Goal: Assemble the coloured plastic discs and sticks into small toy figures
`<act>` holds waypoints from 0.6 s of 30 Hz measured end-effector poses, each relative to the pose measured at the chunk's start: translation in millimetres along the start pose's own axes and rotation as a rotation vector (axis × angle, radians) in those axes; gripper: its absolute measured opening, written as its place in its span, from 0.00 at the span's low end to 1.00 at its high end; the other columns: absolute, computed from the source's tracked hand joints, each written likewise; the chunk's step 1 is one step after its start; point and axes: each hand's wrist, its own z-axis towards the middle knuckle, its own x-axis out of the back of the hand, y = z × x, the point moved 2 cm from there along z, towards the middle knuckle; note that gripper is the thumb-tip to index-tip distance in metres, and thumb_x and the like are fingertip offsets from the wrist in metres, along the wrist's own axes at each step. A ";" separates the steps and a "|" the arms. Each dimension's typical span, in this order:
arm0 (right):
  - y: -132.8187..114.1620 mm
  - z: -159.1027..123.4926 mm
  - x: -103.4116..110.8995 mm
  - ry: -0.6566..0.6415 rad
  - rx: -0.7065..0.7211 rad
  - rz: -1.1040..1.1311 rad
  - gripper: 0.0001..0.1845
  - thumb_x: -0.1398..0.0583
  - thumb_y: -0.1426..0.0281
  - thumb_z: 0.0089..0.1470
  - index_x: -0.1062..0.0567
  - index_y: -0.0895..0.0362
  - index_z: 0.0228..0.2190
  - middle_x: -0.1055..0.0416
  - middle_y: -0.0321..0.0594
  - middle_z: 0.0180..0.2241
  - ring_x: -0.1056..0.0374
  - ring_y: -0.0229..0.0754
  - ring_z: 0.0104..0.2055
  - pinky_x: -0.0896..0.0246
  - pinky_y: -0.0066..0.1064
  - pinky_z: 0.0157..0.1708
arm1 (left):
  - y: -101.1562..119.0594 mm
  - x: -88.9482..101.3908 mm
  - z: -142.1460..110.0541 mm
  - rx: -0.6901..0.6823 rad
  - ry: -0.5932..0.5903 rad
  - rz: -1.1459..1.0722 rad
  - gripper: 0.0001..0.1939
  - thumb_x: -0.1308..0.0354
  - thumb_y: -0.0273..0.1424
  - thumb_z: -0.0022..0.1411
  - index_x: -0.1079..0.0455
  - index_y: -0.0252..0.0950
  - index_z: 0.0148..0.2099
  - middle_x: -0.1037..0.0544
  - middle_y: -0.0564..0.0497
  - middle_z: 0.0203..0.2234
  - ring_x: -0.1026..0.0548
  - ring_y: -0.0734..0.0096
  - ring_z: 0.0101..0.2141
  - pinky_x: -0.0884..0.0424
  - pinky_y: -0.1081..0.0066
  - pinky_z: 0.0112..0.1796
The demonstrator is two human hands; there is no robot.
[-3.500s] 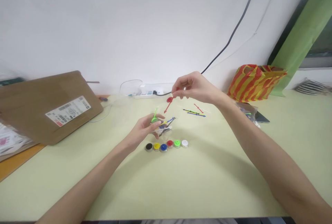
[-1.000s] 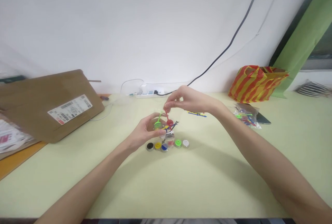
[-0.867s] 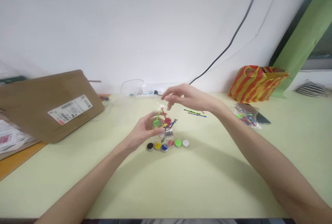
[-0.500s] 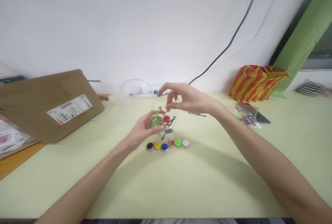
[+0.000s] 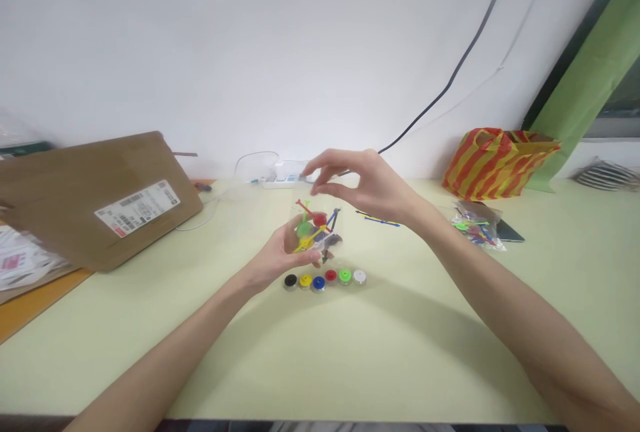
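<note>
My left hand (image 5: 280,249) is closed around the lower part of a clear plastic bag (image 5: 330,209). Through its film show several coloured spinner arrows with round hubs: a red arrow (image 5: 319,219) on top, a yellow arrow (image 5: 306,243), and green, blue, white and black ones crossing each other. Above the bag, my right hand (image 5: 357,179) is bent down with thumb and fingers pinched at the bag's upper edge; the film there is faint. Just in front of the bag stands a row of small round pieces with coloured tops, among them a blue one (image 5: 319,283) and a white one (image 5: 359,277).
Loose arrows (image 5: 383,221) lie behind my right wrist. A filled clear bag (image 5: 477,227) rests on a dark flat object at the right, before a red-and-yellow striped bag (image 5: 500,162). A cardboard mailer (image 5: 90,205) leans at the left; a power strip (image 5: 280,184) sits by the wall.
My right hand put the red arrow into the bag and let go, then rose slightly and closed at the bag's top. The bag now stands taller, and its arrows have shifted.
</note>
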 end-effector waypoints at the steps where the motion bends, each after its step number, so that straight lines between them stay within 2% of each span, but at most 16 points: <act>1: 0.4 0.6 0.5 0.033 0.009 -0.030 0.15 0.41 0.71 0.65 0.28 0.51 0.52 0.24 0.40 0.50 0.28 0.46 0.51 0.36 0.39 0.51 | 0.7 -0.3 -0.4 0.009 0.011 0.000 0.37 0.28 0.35 0.59 0.39 0.41 0.67 0.21 0.43 0.46 0.19 0.55 0.43 0.21 0.61 0.40; 4: 6.4 0.6 1.4 0.153 -0.043 -0.120 0.27 0.39 0.65 0.64 0.36 0.47 0.62 0.34 0.45 0.62 0.36 0.50 0.61 0.37 0.43 0.55 | 1.1 0.1 -0.4 0.011 0.049 -0.005 0.36 0.28 0.35 0.58 0.37 0.41 0.65 0.22 0.43 0.47 0.19 0.51 0.46 0.20 0.64 0.38; 6: 14.1 -0.3 0.4 0.156 -0.126 -0.126 0.32 0.38 0.62 0.64 0.40 0.47 0.65 0.33 0.47 0.61 0.35 0.50 0.60 0.35 0.43 0.53 | 0.1 1.5 0.3 0.001 0.070 0.001 0.35 0.28 0.36 0.58 0.36 0.40 0.64 0.23 0.42 0.47 0.19 0.51 0.47 0.20 0.64 0.38; 8: 22.1 -0.9 -1.6 0.090 -0.196 -0.090 0.28 0.37 0.61 0.63 0.34 0.51 0.61 0.26 0.46 0.52 0.30 0.48 0.52 0.34 0.41 0.49 | -1.3 3.1 1.0 -0.003 0.091 0.017 0.34 0.28 0.36 0.58 0.35 0.40 0.64 0.23 0.42 0.48 0.19 0.53 0.46 0.21 0.64 0.39; 10: 27.0 -0.6 -3.0 0.033 -0.217 -0.058 0.13 0.37 0.65 0.62 0.23 0.55 0.47 0.21 0.42 0.40 0.27 0.44 0.42 0.34 0.37 0.44 | -2.6 4.1 1.4 0.000 0.099 0.034 0.33 0.28 0.37 0.59 0.35 0.39 0.63 0.22 0.42 0.48 0.19 0.57 0.43 0.21 0.64 0.39; 11: 27.8 -0.1 -3.1 0.029 -0.210 -0.046 0.07 0.38 0.68 0.61 0.20 0.56 0.40 0.21 0.40 0.36 0.27 0.43 0.38 0.34 0.36 0.42 | -3.0 4.3 1.5 0.003 0.100 0.044 0.33 0.29 0.38 0.59 0.34 0.39 0.63 0.22 0.43 0.47 0.19 0.60 0.40 0.21 0.64 0.38; 12: 27.5 0.5 -2.7 0.043 -0.196 -0.034 0.05 0.38 0.70 0.61 0.20 0.57 0.34 0.21 0.39 0.33 0.27 0.42 0.37 0.35 0.35 0.41 | -3.2 4.4 1.6 0.007 0.102 0.058 0.32 0.29 0.38 0.60 0.34 0.39 0.63 0.21 0.43 0.46 0.19 0.62 0.38 0.21 0.65 0.38; 14: 24.0 1.6 -1.4 0.097 -0.157 -0.002 0.04 0.38 0.74 0.59 0.21 0.57 0.33 0.22 0.38 0.33 0.28 0.40 0.37 0.36 0.33 0.41 | -3.1 4.6 1.8 0.011 0.116 0.092 0.31 0.30 0.39 0.60 0.33 0.38 0.62 0.20 0.44 0.45 0.20 0.64 0.36 0.22 0.65 0.38; 18: 14.9 2.4 -1.1 0.150 -0.081 0.044 0.09 0.38 0.76 0.57 0.22 0.56 0.41 0.23 0.36 0.34 0.28 0.39 0.38 0.36 0.33 0.43 | -0.8 4.8 2.6 0.004 0.159 0.119 0.27 0.30 0.41 0.60 0.28 0.36 0.57 0.21 0.42 0.50 0.19 0.64 0.35 0.21 0.63 0.39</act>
